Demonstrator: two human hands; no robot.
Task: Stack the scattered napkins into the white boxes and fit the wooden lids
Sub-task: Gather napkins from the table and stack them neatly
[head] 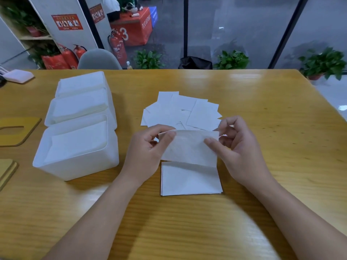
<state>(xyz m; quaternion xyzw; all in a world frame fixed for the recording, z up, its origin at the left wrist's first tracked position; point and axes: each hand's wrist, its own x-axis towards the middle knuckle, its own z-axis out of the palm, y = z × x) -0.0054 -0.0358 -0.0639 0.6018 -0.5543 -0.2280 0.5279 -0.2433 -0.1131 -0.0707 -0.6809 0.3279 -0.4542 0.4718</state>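
Both hands hold one white napkin (pixel 189 147) just above the table: my left hand (pixel 146 152) pinches its left top corner, my right hand (pixel 236 147) its right top corner. Under it lies a small neat stack of napkins (pixel 190 180). Behind it, several loose napkins (pixel 180 111) lie scattered. At the left, three white boxes stand in a row: near box (pixel 78 166), middle box (pixel 50 113), far box (pixel 105 79); each has napkins inside and no lid. A wooden lid with a slot (pixel 28 126) lies left of the boxes. More wooden lids (pixel 7 169) sit stacked at the left edge.
The wooden table (pixel 262 128) reaches to a glass wall at the back. A white device (pixel 17 76) sits at the far left corner. A grey chair back (pixel 99 60) stands behind the table, with fire extinguishers and potted plants beyond.
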